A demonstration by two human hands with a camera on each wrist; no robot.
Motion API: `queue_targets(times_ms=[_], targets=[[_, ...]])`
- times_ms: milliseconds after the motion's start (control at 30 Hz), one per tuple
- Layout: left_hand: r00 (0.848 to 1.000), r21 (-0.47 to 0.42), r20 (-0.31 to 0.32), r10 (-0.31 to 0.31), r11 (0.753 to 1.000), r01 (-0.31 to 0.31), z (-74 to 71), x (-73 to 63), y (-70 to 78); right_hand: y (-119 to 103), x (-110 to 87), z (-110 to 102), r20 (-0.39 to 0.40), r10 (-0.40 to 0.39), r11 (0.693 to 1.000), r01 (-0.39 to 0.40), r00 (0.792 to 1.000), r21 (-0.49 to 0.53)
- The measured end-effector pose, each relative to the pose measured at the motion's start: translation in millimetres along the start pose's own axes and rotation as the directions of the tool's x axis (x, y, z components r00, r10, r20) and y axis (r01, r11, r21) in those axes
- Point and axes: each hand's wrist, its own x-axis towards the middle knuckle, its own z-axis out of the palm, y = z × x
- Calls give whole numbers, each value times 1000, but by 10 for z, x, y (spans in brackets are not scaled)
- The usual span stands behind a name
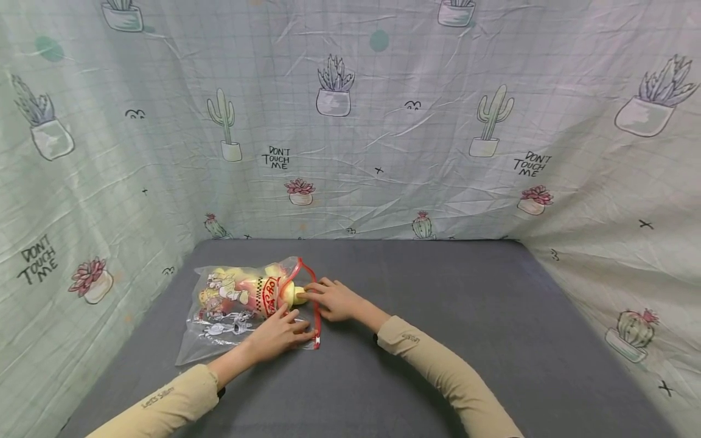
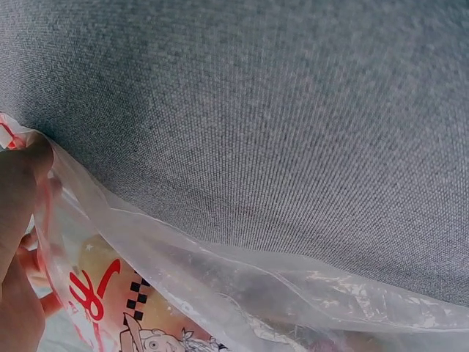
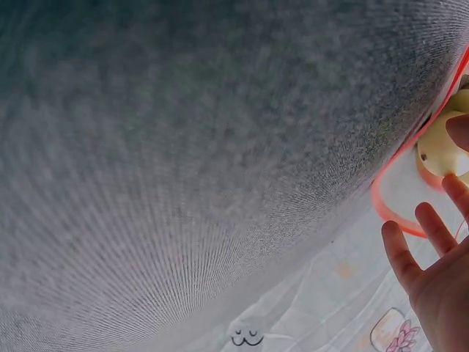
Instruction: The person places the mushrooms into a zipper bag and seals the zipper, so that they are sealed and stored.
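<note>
A clear plastic zip bag (image 1: 227,328) with cartoon prints and a red zip edge lies on its side, its mouth towards the right. Yellow fruits show through its film. My left hand (image 1: 276,334) holds the near side of the mouth; in the left wrist view, the thumb lies over the bag's edge with other fingers behind the film. At the opening, my right hand (image 1: 335,301) has its thumb and index finger on a pale yellow fruit (image 3: 437,150) with a small dark spot. Its other fingers are spread. The red zip edge (image 3: 388,209) loops around the fruit.
The bag rests on the left part of a grey cloth-covered table (image 1: 471,328). Pale fabric (image 1: 378,146) printed with potted cacti hangs behind the table and along both sides.
</note>
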Motion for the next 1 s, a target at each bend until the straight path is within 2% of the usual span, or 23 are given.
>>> queue_targets(times_ms=[367,633,1000], targets=[[998,4,66,-6,1000,6,-11,14,10,-44,27,-47,25,-27,1000,28,999,-13],[998,-8,61,-8,1000,9,-17,7,15,-47,50,-24,11,-53,997,54,999,-55],[999,-17,37,-12,1000,12,-38,16,15,-53,74,-44,36,-49,995,52,998,-91]])
